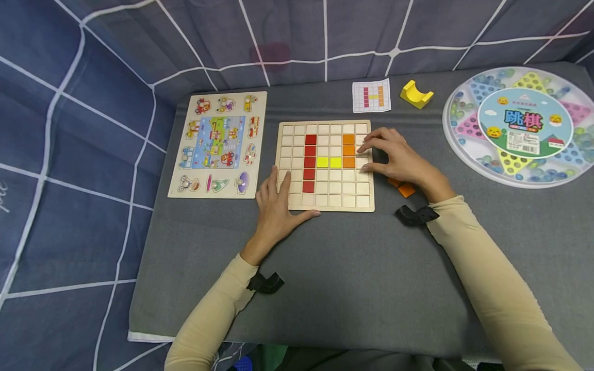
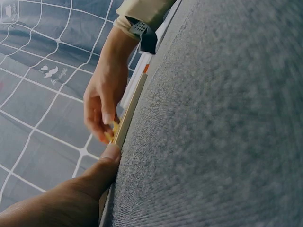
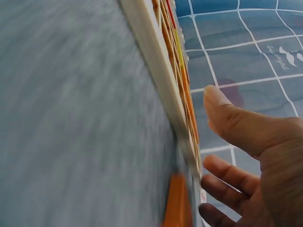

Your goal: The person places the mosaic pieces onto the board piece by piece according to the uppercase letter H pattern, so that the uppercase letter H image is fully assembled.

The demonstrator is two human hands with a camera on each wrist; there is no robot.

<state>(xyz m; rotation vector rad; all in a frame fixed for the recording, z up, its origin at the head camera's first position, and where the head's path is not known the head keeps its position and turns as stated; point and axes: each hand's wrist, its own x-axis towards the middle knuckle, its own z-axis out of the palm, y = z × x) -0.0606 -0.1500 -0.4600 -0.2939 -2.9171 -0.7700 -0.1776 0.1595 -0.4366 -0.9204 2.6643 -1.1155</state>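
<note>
A wooden grid board (image 1: 329, 201) lies flat, bearing a column of several red tiles (image 1: 310, 162), two yellow tiles (image 1: 328, 162) and three orange tiles (image 1: 348, 150). At the board's lower left corner rests my left hand (image 1: 275, 206), fingers extended along the left side and thumb at the front edge. My right hand (image 1: 394, 157) hovers over the right edge beside the orange column. Its thumb and fingers are bent slightly and spread apart, with nothing between them, as the right wrist view also shows. Loose orange tiles (image 1: 406, 190) lie beneath that hand, partly hidden by it.
A small pattern card (image 1: 371, 96) lies behind the board, with a yellow curved block (image 1: 416, 95) beside it. To the left is a wooden picture puzzle (image 1: 181, 191). A round Chinese checkers set (image 1: 524, 129) sits at the right. Grid-patterned cloth (image 1: 297, 36) hangs behind the table.
</note>
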